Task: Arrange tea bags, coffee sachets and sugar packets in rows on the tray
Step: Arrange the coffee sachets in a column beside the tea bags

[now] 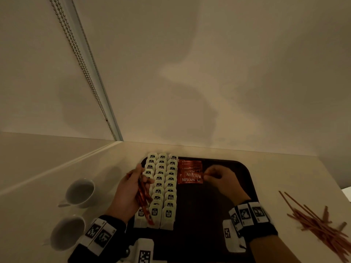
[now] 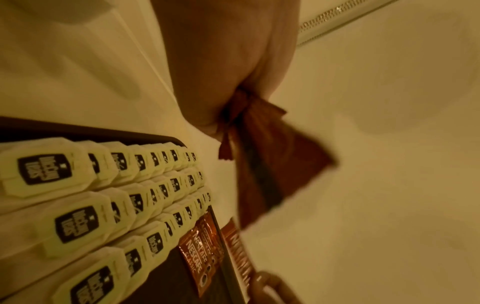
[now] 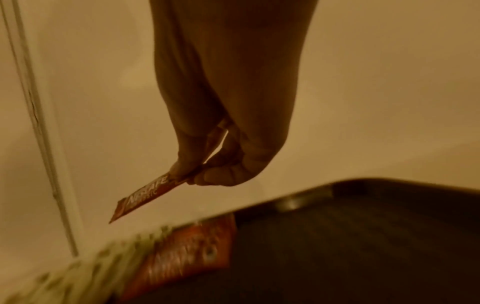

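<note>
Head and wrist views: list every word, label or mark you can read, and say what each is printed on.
"NESCAFE CLASSIC": red coffee sachets laid on the dark brown tray.
"NESCAFE": the red sachet pinched by the right hand; its smaller line is blurred.
Black labels on the cream tea bags: print too blurred to read.
Sachets gripped by the left hand: no readable text.
Black-and-white square markers on the wristbands: patterns, no words.

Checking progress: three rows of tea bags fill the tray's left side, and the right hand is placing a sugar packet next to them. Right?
Not sugar: the right hand pinches a Nescafe coffee sachet, as the right wrist view shows. The three tea bag rows are right.
</note>
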Demonstrator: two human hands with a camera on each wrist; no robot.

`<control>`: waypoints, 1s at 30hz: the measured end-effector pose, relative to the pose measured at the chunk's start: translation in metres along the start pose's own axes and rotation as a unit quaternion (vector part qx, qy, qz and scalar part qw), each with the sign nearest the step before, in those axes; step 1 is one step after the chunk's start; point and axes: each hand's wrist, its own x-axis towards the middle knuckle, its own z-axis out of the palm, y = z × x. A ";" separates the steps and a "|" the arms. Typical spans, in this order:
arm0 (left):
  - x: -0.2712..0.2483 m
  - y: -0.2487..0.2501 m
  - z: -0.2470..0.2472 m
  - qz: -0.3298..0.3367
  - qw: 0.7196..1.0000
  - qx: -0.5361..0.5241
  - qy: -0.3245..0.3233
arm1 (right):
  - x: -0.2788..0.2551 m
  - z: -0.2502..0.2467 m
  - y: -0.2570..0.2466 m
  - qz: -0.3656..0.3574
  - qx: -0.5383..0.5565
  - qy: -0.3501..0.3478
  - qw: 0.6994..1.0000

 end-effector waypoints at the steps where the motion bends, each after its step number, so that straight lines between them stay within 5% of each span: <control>1: 0.000 0.001 -0.003 0.003 1.000 -0.017 0.004 | 0.000 0.005 0.009 0.015 -0.009 -0.019 1.000; 5: -0.003 0.001 -0.004 -0.002 0.999 -0.034 0.019 | 0.003 0.028 0.031 0.051 -0.023 -0.046 0.997; 25: -0.003 0.004 0.008 -0.025 0.998 -0.051 0.022 | 0.026 0.053 0.037 0.056 -0.099 0.068 0.991; 28: -0.004 0.005 0.017 -0.029 0.994 -0.100 0.029 | 0.017 0.053 0.015 0.016 -0.055 0.093 0.994; 30: -0.004 0.004 0.024 -0.028 0.992 -0.119 0.017 | 0.000 0.053 -0.021 -0.051 0.039 0.044 0.997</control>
